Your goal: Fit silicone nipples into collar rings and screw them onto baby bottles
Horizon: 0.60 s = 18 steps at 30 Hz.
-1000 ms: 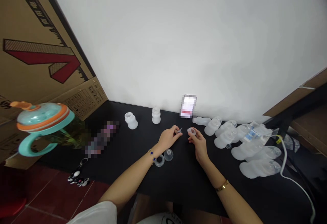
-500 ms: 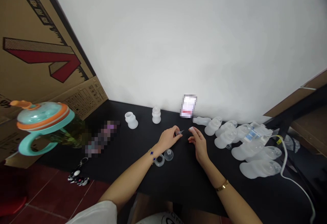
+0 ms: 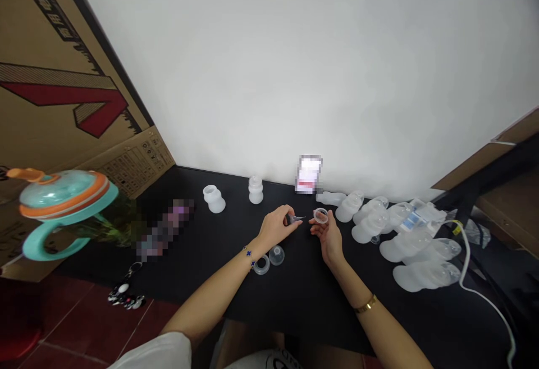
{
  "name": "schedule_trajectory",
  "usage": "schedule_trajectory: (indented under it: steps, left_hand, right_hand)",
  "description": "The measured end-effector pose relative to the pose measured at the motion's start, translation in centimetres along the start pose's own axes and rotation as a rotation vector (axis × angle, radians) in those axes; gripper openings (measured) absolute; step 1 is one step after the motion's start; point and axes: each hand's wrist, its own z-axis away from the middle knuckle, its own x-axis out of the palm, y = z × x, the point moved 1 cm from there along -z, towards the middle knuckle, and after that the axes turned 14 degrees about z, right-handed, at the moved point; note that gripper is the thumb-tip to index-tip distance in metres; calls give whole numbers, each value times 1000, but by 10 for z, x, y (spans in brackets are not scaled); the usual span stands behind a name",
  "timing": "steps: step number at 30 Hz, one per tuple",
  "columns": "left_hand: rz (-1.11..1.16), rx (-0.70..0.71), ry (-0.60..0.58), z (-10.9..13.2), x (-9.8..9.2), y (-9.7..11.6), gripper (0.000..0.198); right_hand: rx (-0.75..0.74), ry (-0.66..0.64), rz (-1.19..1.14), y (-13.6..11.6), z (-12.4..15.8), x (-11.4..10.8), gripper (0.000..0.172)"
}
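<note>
Landmark: upright frosted bottle (image 3: 255,190) on the black table (image 3: 303,307). Far left of it, a teal-and-orange sippy cup (image 3: 63,200). Nearer the person and just right of it, a clear collar (image 3: 261,265) beside a clear dome cap (image 3: 277,255). Right of it, left hand (image 3: 275,227): fingers curled, pinching a small pointed item (image 3: 296,219), detail too small to tell. Further right, right hand (image 3: 330,238): fingers partly open, a clear plastic ring (image 3: 320,215) held at the fingertips. Far right, a cluster of frosted bottles (image 3: 404,240).
</note>
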Motion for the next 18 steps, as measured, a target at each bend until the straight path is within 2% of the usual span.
schedule_trajectory:
  steps: [10,14,18]
  left_hand:
    - [86,107,30,1,1,1,29]
    - [131,169,16,2,2,2,27]
    - [82,200,11,4,1,5,25]
  right_hand:
    - [24,-8,-11,-1,1,-1,45]
    - [82,-91,-72,-3,6,3,41]
    - [182,-202,-89,0,9,7,37]
